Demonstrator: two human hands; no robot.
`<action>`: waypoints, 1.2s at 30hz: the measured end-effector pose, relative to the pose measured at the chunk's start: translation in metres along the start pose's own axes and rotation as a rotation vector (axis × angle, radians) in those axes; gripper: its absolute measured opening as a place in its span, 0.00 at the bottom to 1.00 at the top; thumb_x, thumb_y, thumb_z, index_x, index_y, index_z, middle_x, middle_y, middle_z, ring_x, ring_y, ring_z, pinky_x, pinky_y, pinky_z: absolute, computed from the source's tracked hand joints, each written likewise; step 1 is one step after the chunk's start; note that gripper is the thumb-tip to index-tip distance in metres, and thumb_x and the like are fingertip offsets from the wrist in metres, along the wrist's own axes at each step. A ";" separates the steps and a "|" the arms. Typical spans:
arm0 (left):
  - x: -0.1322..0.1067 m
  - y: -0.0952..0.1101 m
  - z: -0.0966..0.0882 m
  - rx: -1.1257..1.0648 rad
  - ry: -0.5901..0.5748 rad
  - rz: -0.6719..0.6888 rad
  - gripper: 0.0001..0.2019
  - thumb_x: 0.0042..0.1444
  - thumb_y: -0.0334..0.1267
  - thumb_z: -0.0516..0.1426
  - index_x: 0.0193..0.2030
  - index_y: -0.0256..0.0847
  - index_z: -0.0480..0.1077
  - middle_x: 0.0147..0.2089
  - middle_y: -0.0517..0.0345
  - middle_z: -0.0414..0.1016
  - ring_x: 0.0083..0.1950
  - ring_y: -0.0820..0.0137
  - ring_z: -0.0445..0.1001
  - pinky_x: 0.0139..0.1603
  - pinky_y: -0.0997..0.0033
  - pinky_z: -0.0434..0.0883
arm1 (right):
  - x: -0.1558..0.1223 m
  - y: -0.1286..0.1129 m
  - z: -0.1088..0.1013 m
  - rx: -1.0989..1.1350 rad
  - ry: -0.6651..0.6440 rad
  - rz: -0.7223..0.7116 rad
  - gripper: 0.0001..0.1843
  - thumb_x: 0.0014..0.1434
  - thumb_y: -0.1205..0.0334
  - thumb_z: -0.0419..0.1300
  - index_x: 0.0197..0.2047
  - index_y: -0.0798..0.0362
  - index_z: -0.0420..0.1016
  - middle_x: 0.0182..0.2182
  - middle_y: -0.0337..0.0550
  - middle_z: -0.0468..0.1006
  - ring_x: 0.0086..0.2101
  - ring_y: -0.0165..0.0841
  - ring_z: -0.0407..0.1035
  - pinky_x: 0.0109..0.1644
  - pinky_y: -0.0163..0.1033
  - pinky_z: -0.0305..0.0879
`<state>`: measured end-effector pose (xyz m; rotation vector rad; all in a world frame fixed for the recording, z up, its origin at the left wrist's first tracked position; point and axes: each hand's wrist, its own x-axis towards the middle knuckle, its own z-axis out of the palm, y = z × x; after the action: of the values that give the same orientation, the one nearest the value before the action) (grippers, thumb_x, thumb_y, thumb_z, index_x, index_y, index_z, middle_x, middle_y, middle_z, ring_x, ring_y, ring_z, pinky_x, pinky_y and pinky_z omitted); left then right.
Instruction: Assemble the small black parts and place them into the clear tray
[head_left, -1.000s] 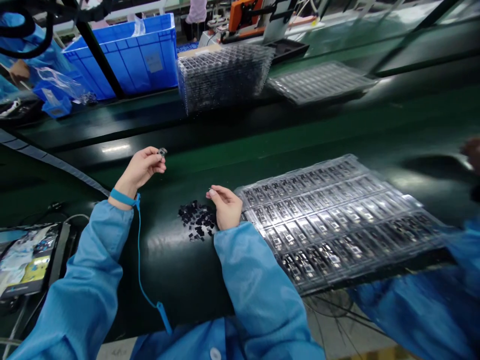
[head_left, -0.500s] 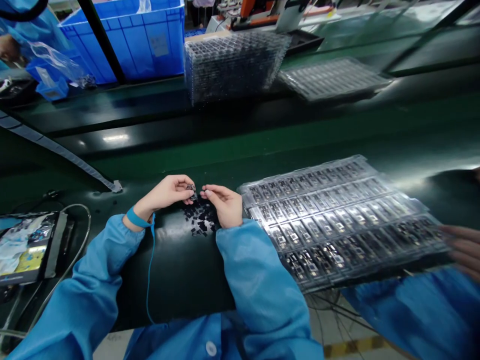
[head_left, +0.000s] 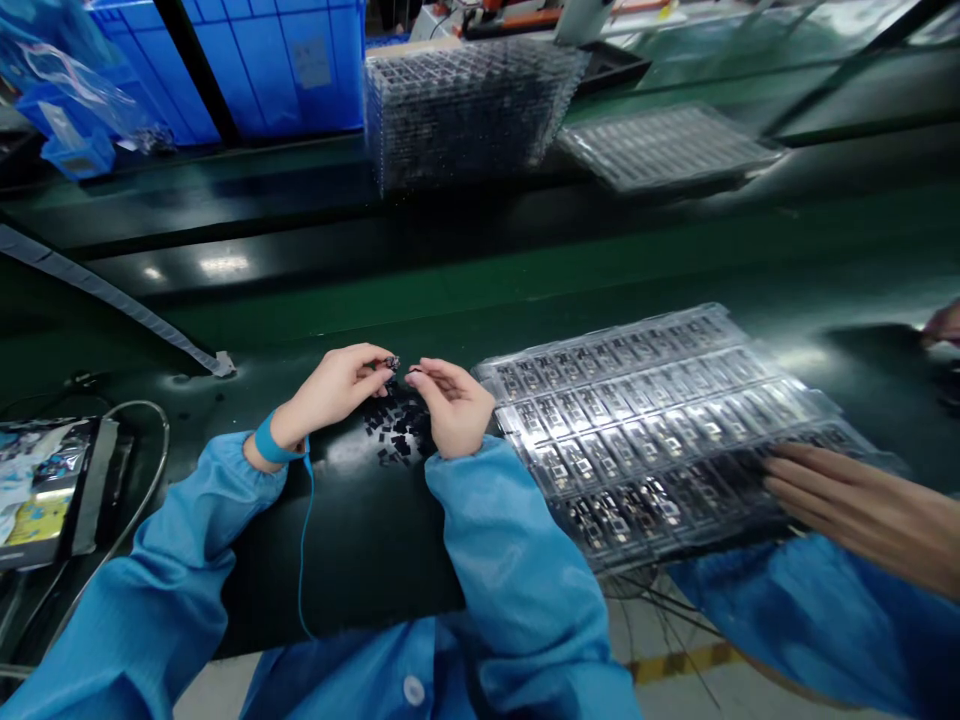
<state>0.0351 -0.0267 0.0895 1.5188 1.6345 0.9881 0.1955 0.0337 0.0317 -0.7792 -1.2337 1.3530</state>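
My left hand (head_left: 336,388) pinches a small dark part (head_left: 391,363) at its fingertips, above a pile of small black parts (head_left: 394,432) on the green belt. My right hand (head_left: 448,402) is just right of it, fingers curled in a pinch close to the part; what it holds, if anything, is too small to name. A clear plastic tray (head_left: 675,420) with rows of small parts lies right of my right hand. A blue wrist strap (head_left: 268,443) with a cord sits on my left wrist.
A co-worker's hand (head_left: 847,500) in a blue sleeve rests on the tray's right edge. A stack of clear trays (head_left: 465,105) and a single tray (head_left: 667,145) stand at the back. Blue crates (head_left: 270,60) are far left. A packet (head_left: 37,500) and a cable lie at the left.
My left hand came down and right with the small part, meeting my right hand above the pile. A co-worker's hand reached onto the tray's right edge.
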 end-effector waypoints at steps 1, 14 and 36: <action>-0.001 0.002 0.003 0.079 0.021 0.037 0.12 0.63 0.40 0.55 0.49 0.37 0.73 0.41 0.52 0.78 0.36 0.69 0.79 0.39 0.69 0.77 | -0.003 -0.001 0.002 -0.010 -0.018 -0.009 0.11 0.52 0.60 0.72 0.40 0.51 0.82 0.34 0.42 0.84 0.34 0.36 0.80 0.43 0.42 0.79; -0.009 0.018 0.007 0.393 0.014 0.231 0.11 0.65 0.35 0.55 0.50 0.39 0.74 0.43 0.53 0.77 0.41 0.69 0.76 0.43 0.71 0.72 | -0.001 -0.002 -0.004 -0.032 -0.020 -0.022 0.14 0.48 0.59 0.74 0.37 0.52 0.80 0.29 0.39 0.81 0.30 0.34 0.77 0.40 0.41 0.77; -0.010 0.021 0.000 0.038 -0.131 0.022 0.14 0.62 0.36 0.56 0.54 0.40 0.73 0.38 0.56 0.80 0.35 0.71 0.79 0.39 0.73 0.76 | 0.003 0.001 -0.010 0.077 -0.211 0.148 0.15 0.54 0.51 0.71 0.41 0.49 0.79 0.30 0.39 0.82 0.31 0.34 0.77 0.40 0.41 0.76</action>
<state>0.0463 -0.0363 0.1077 1.5952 1.5549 0.8547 0.2042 0.0395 0.0285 -0.6982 -1.2988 1.6278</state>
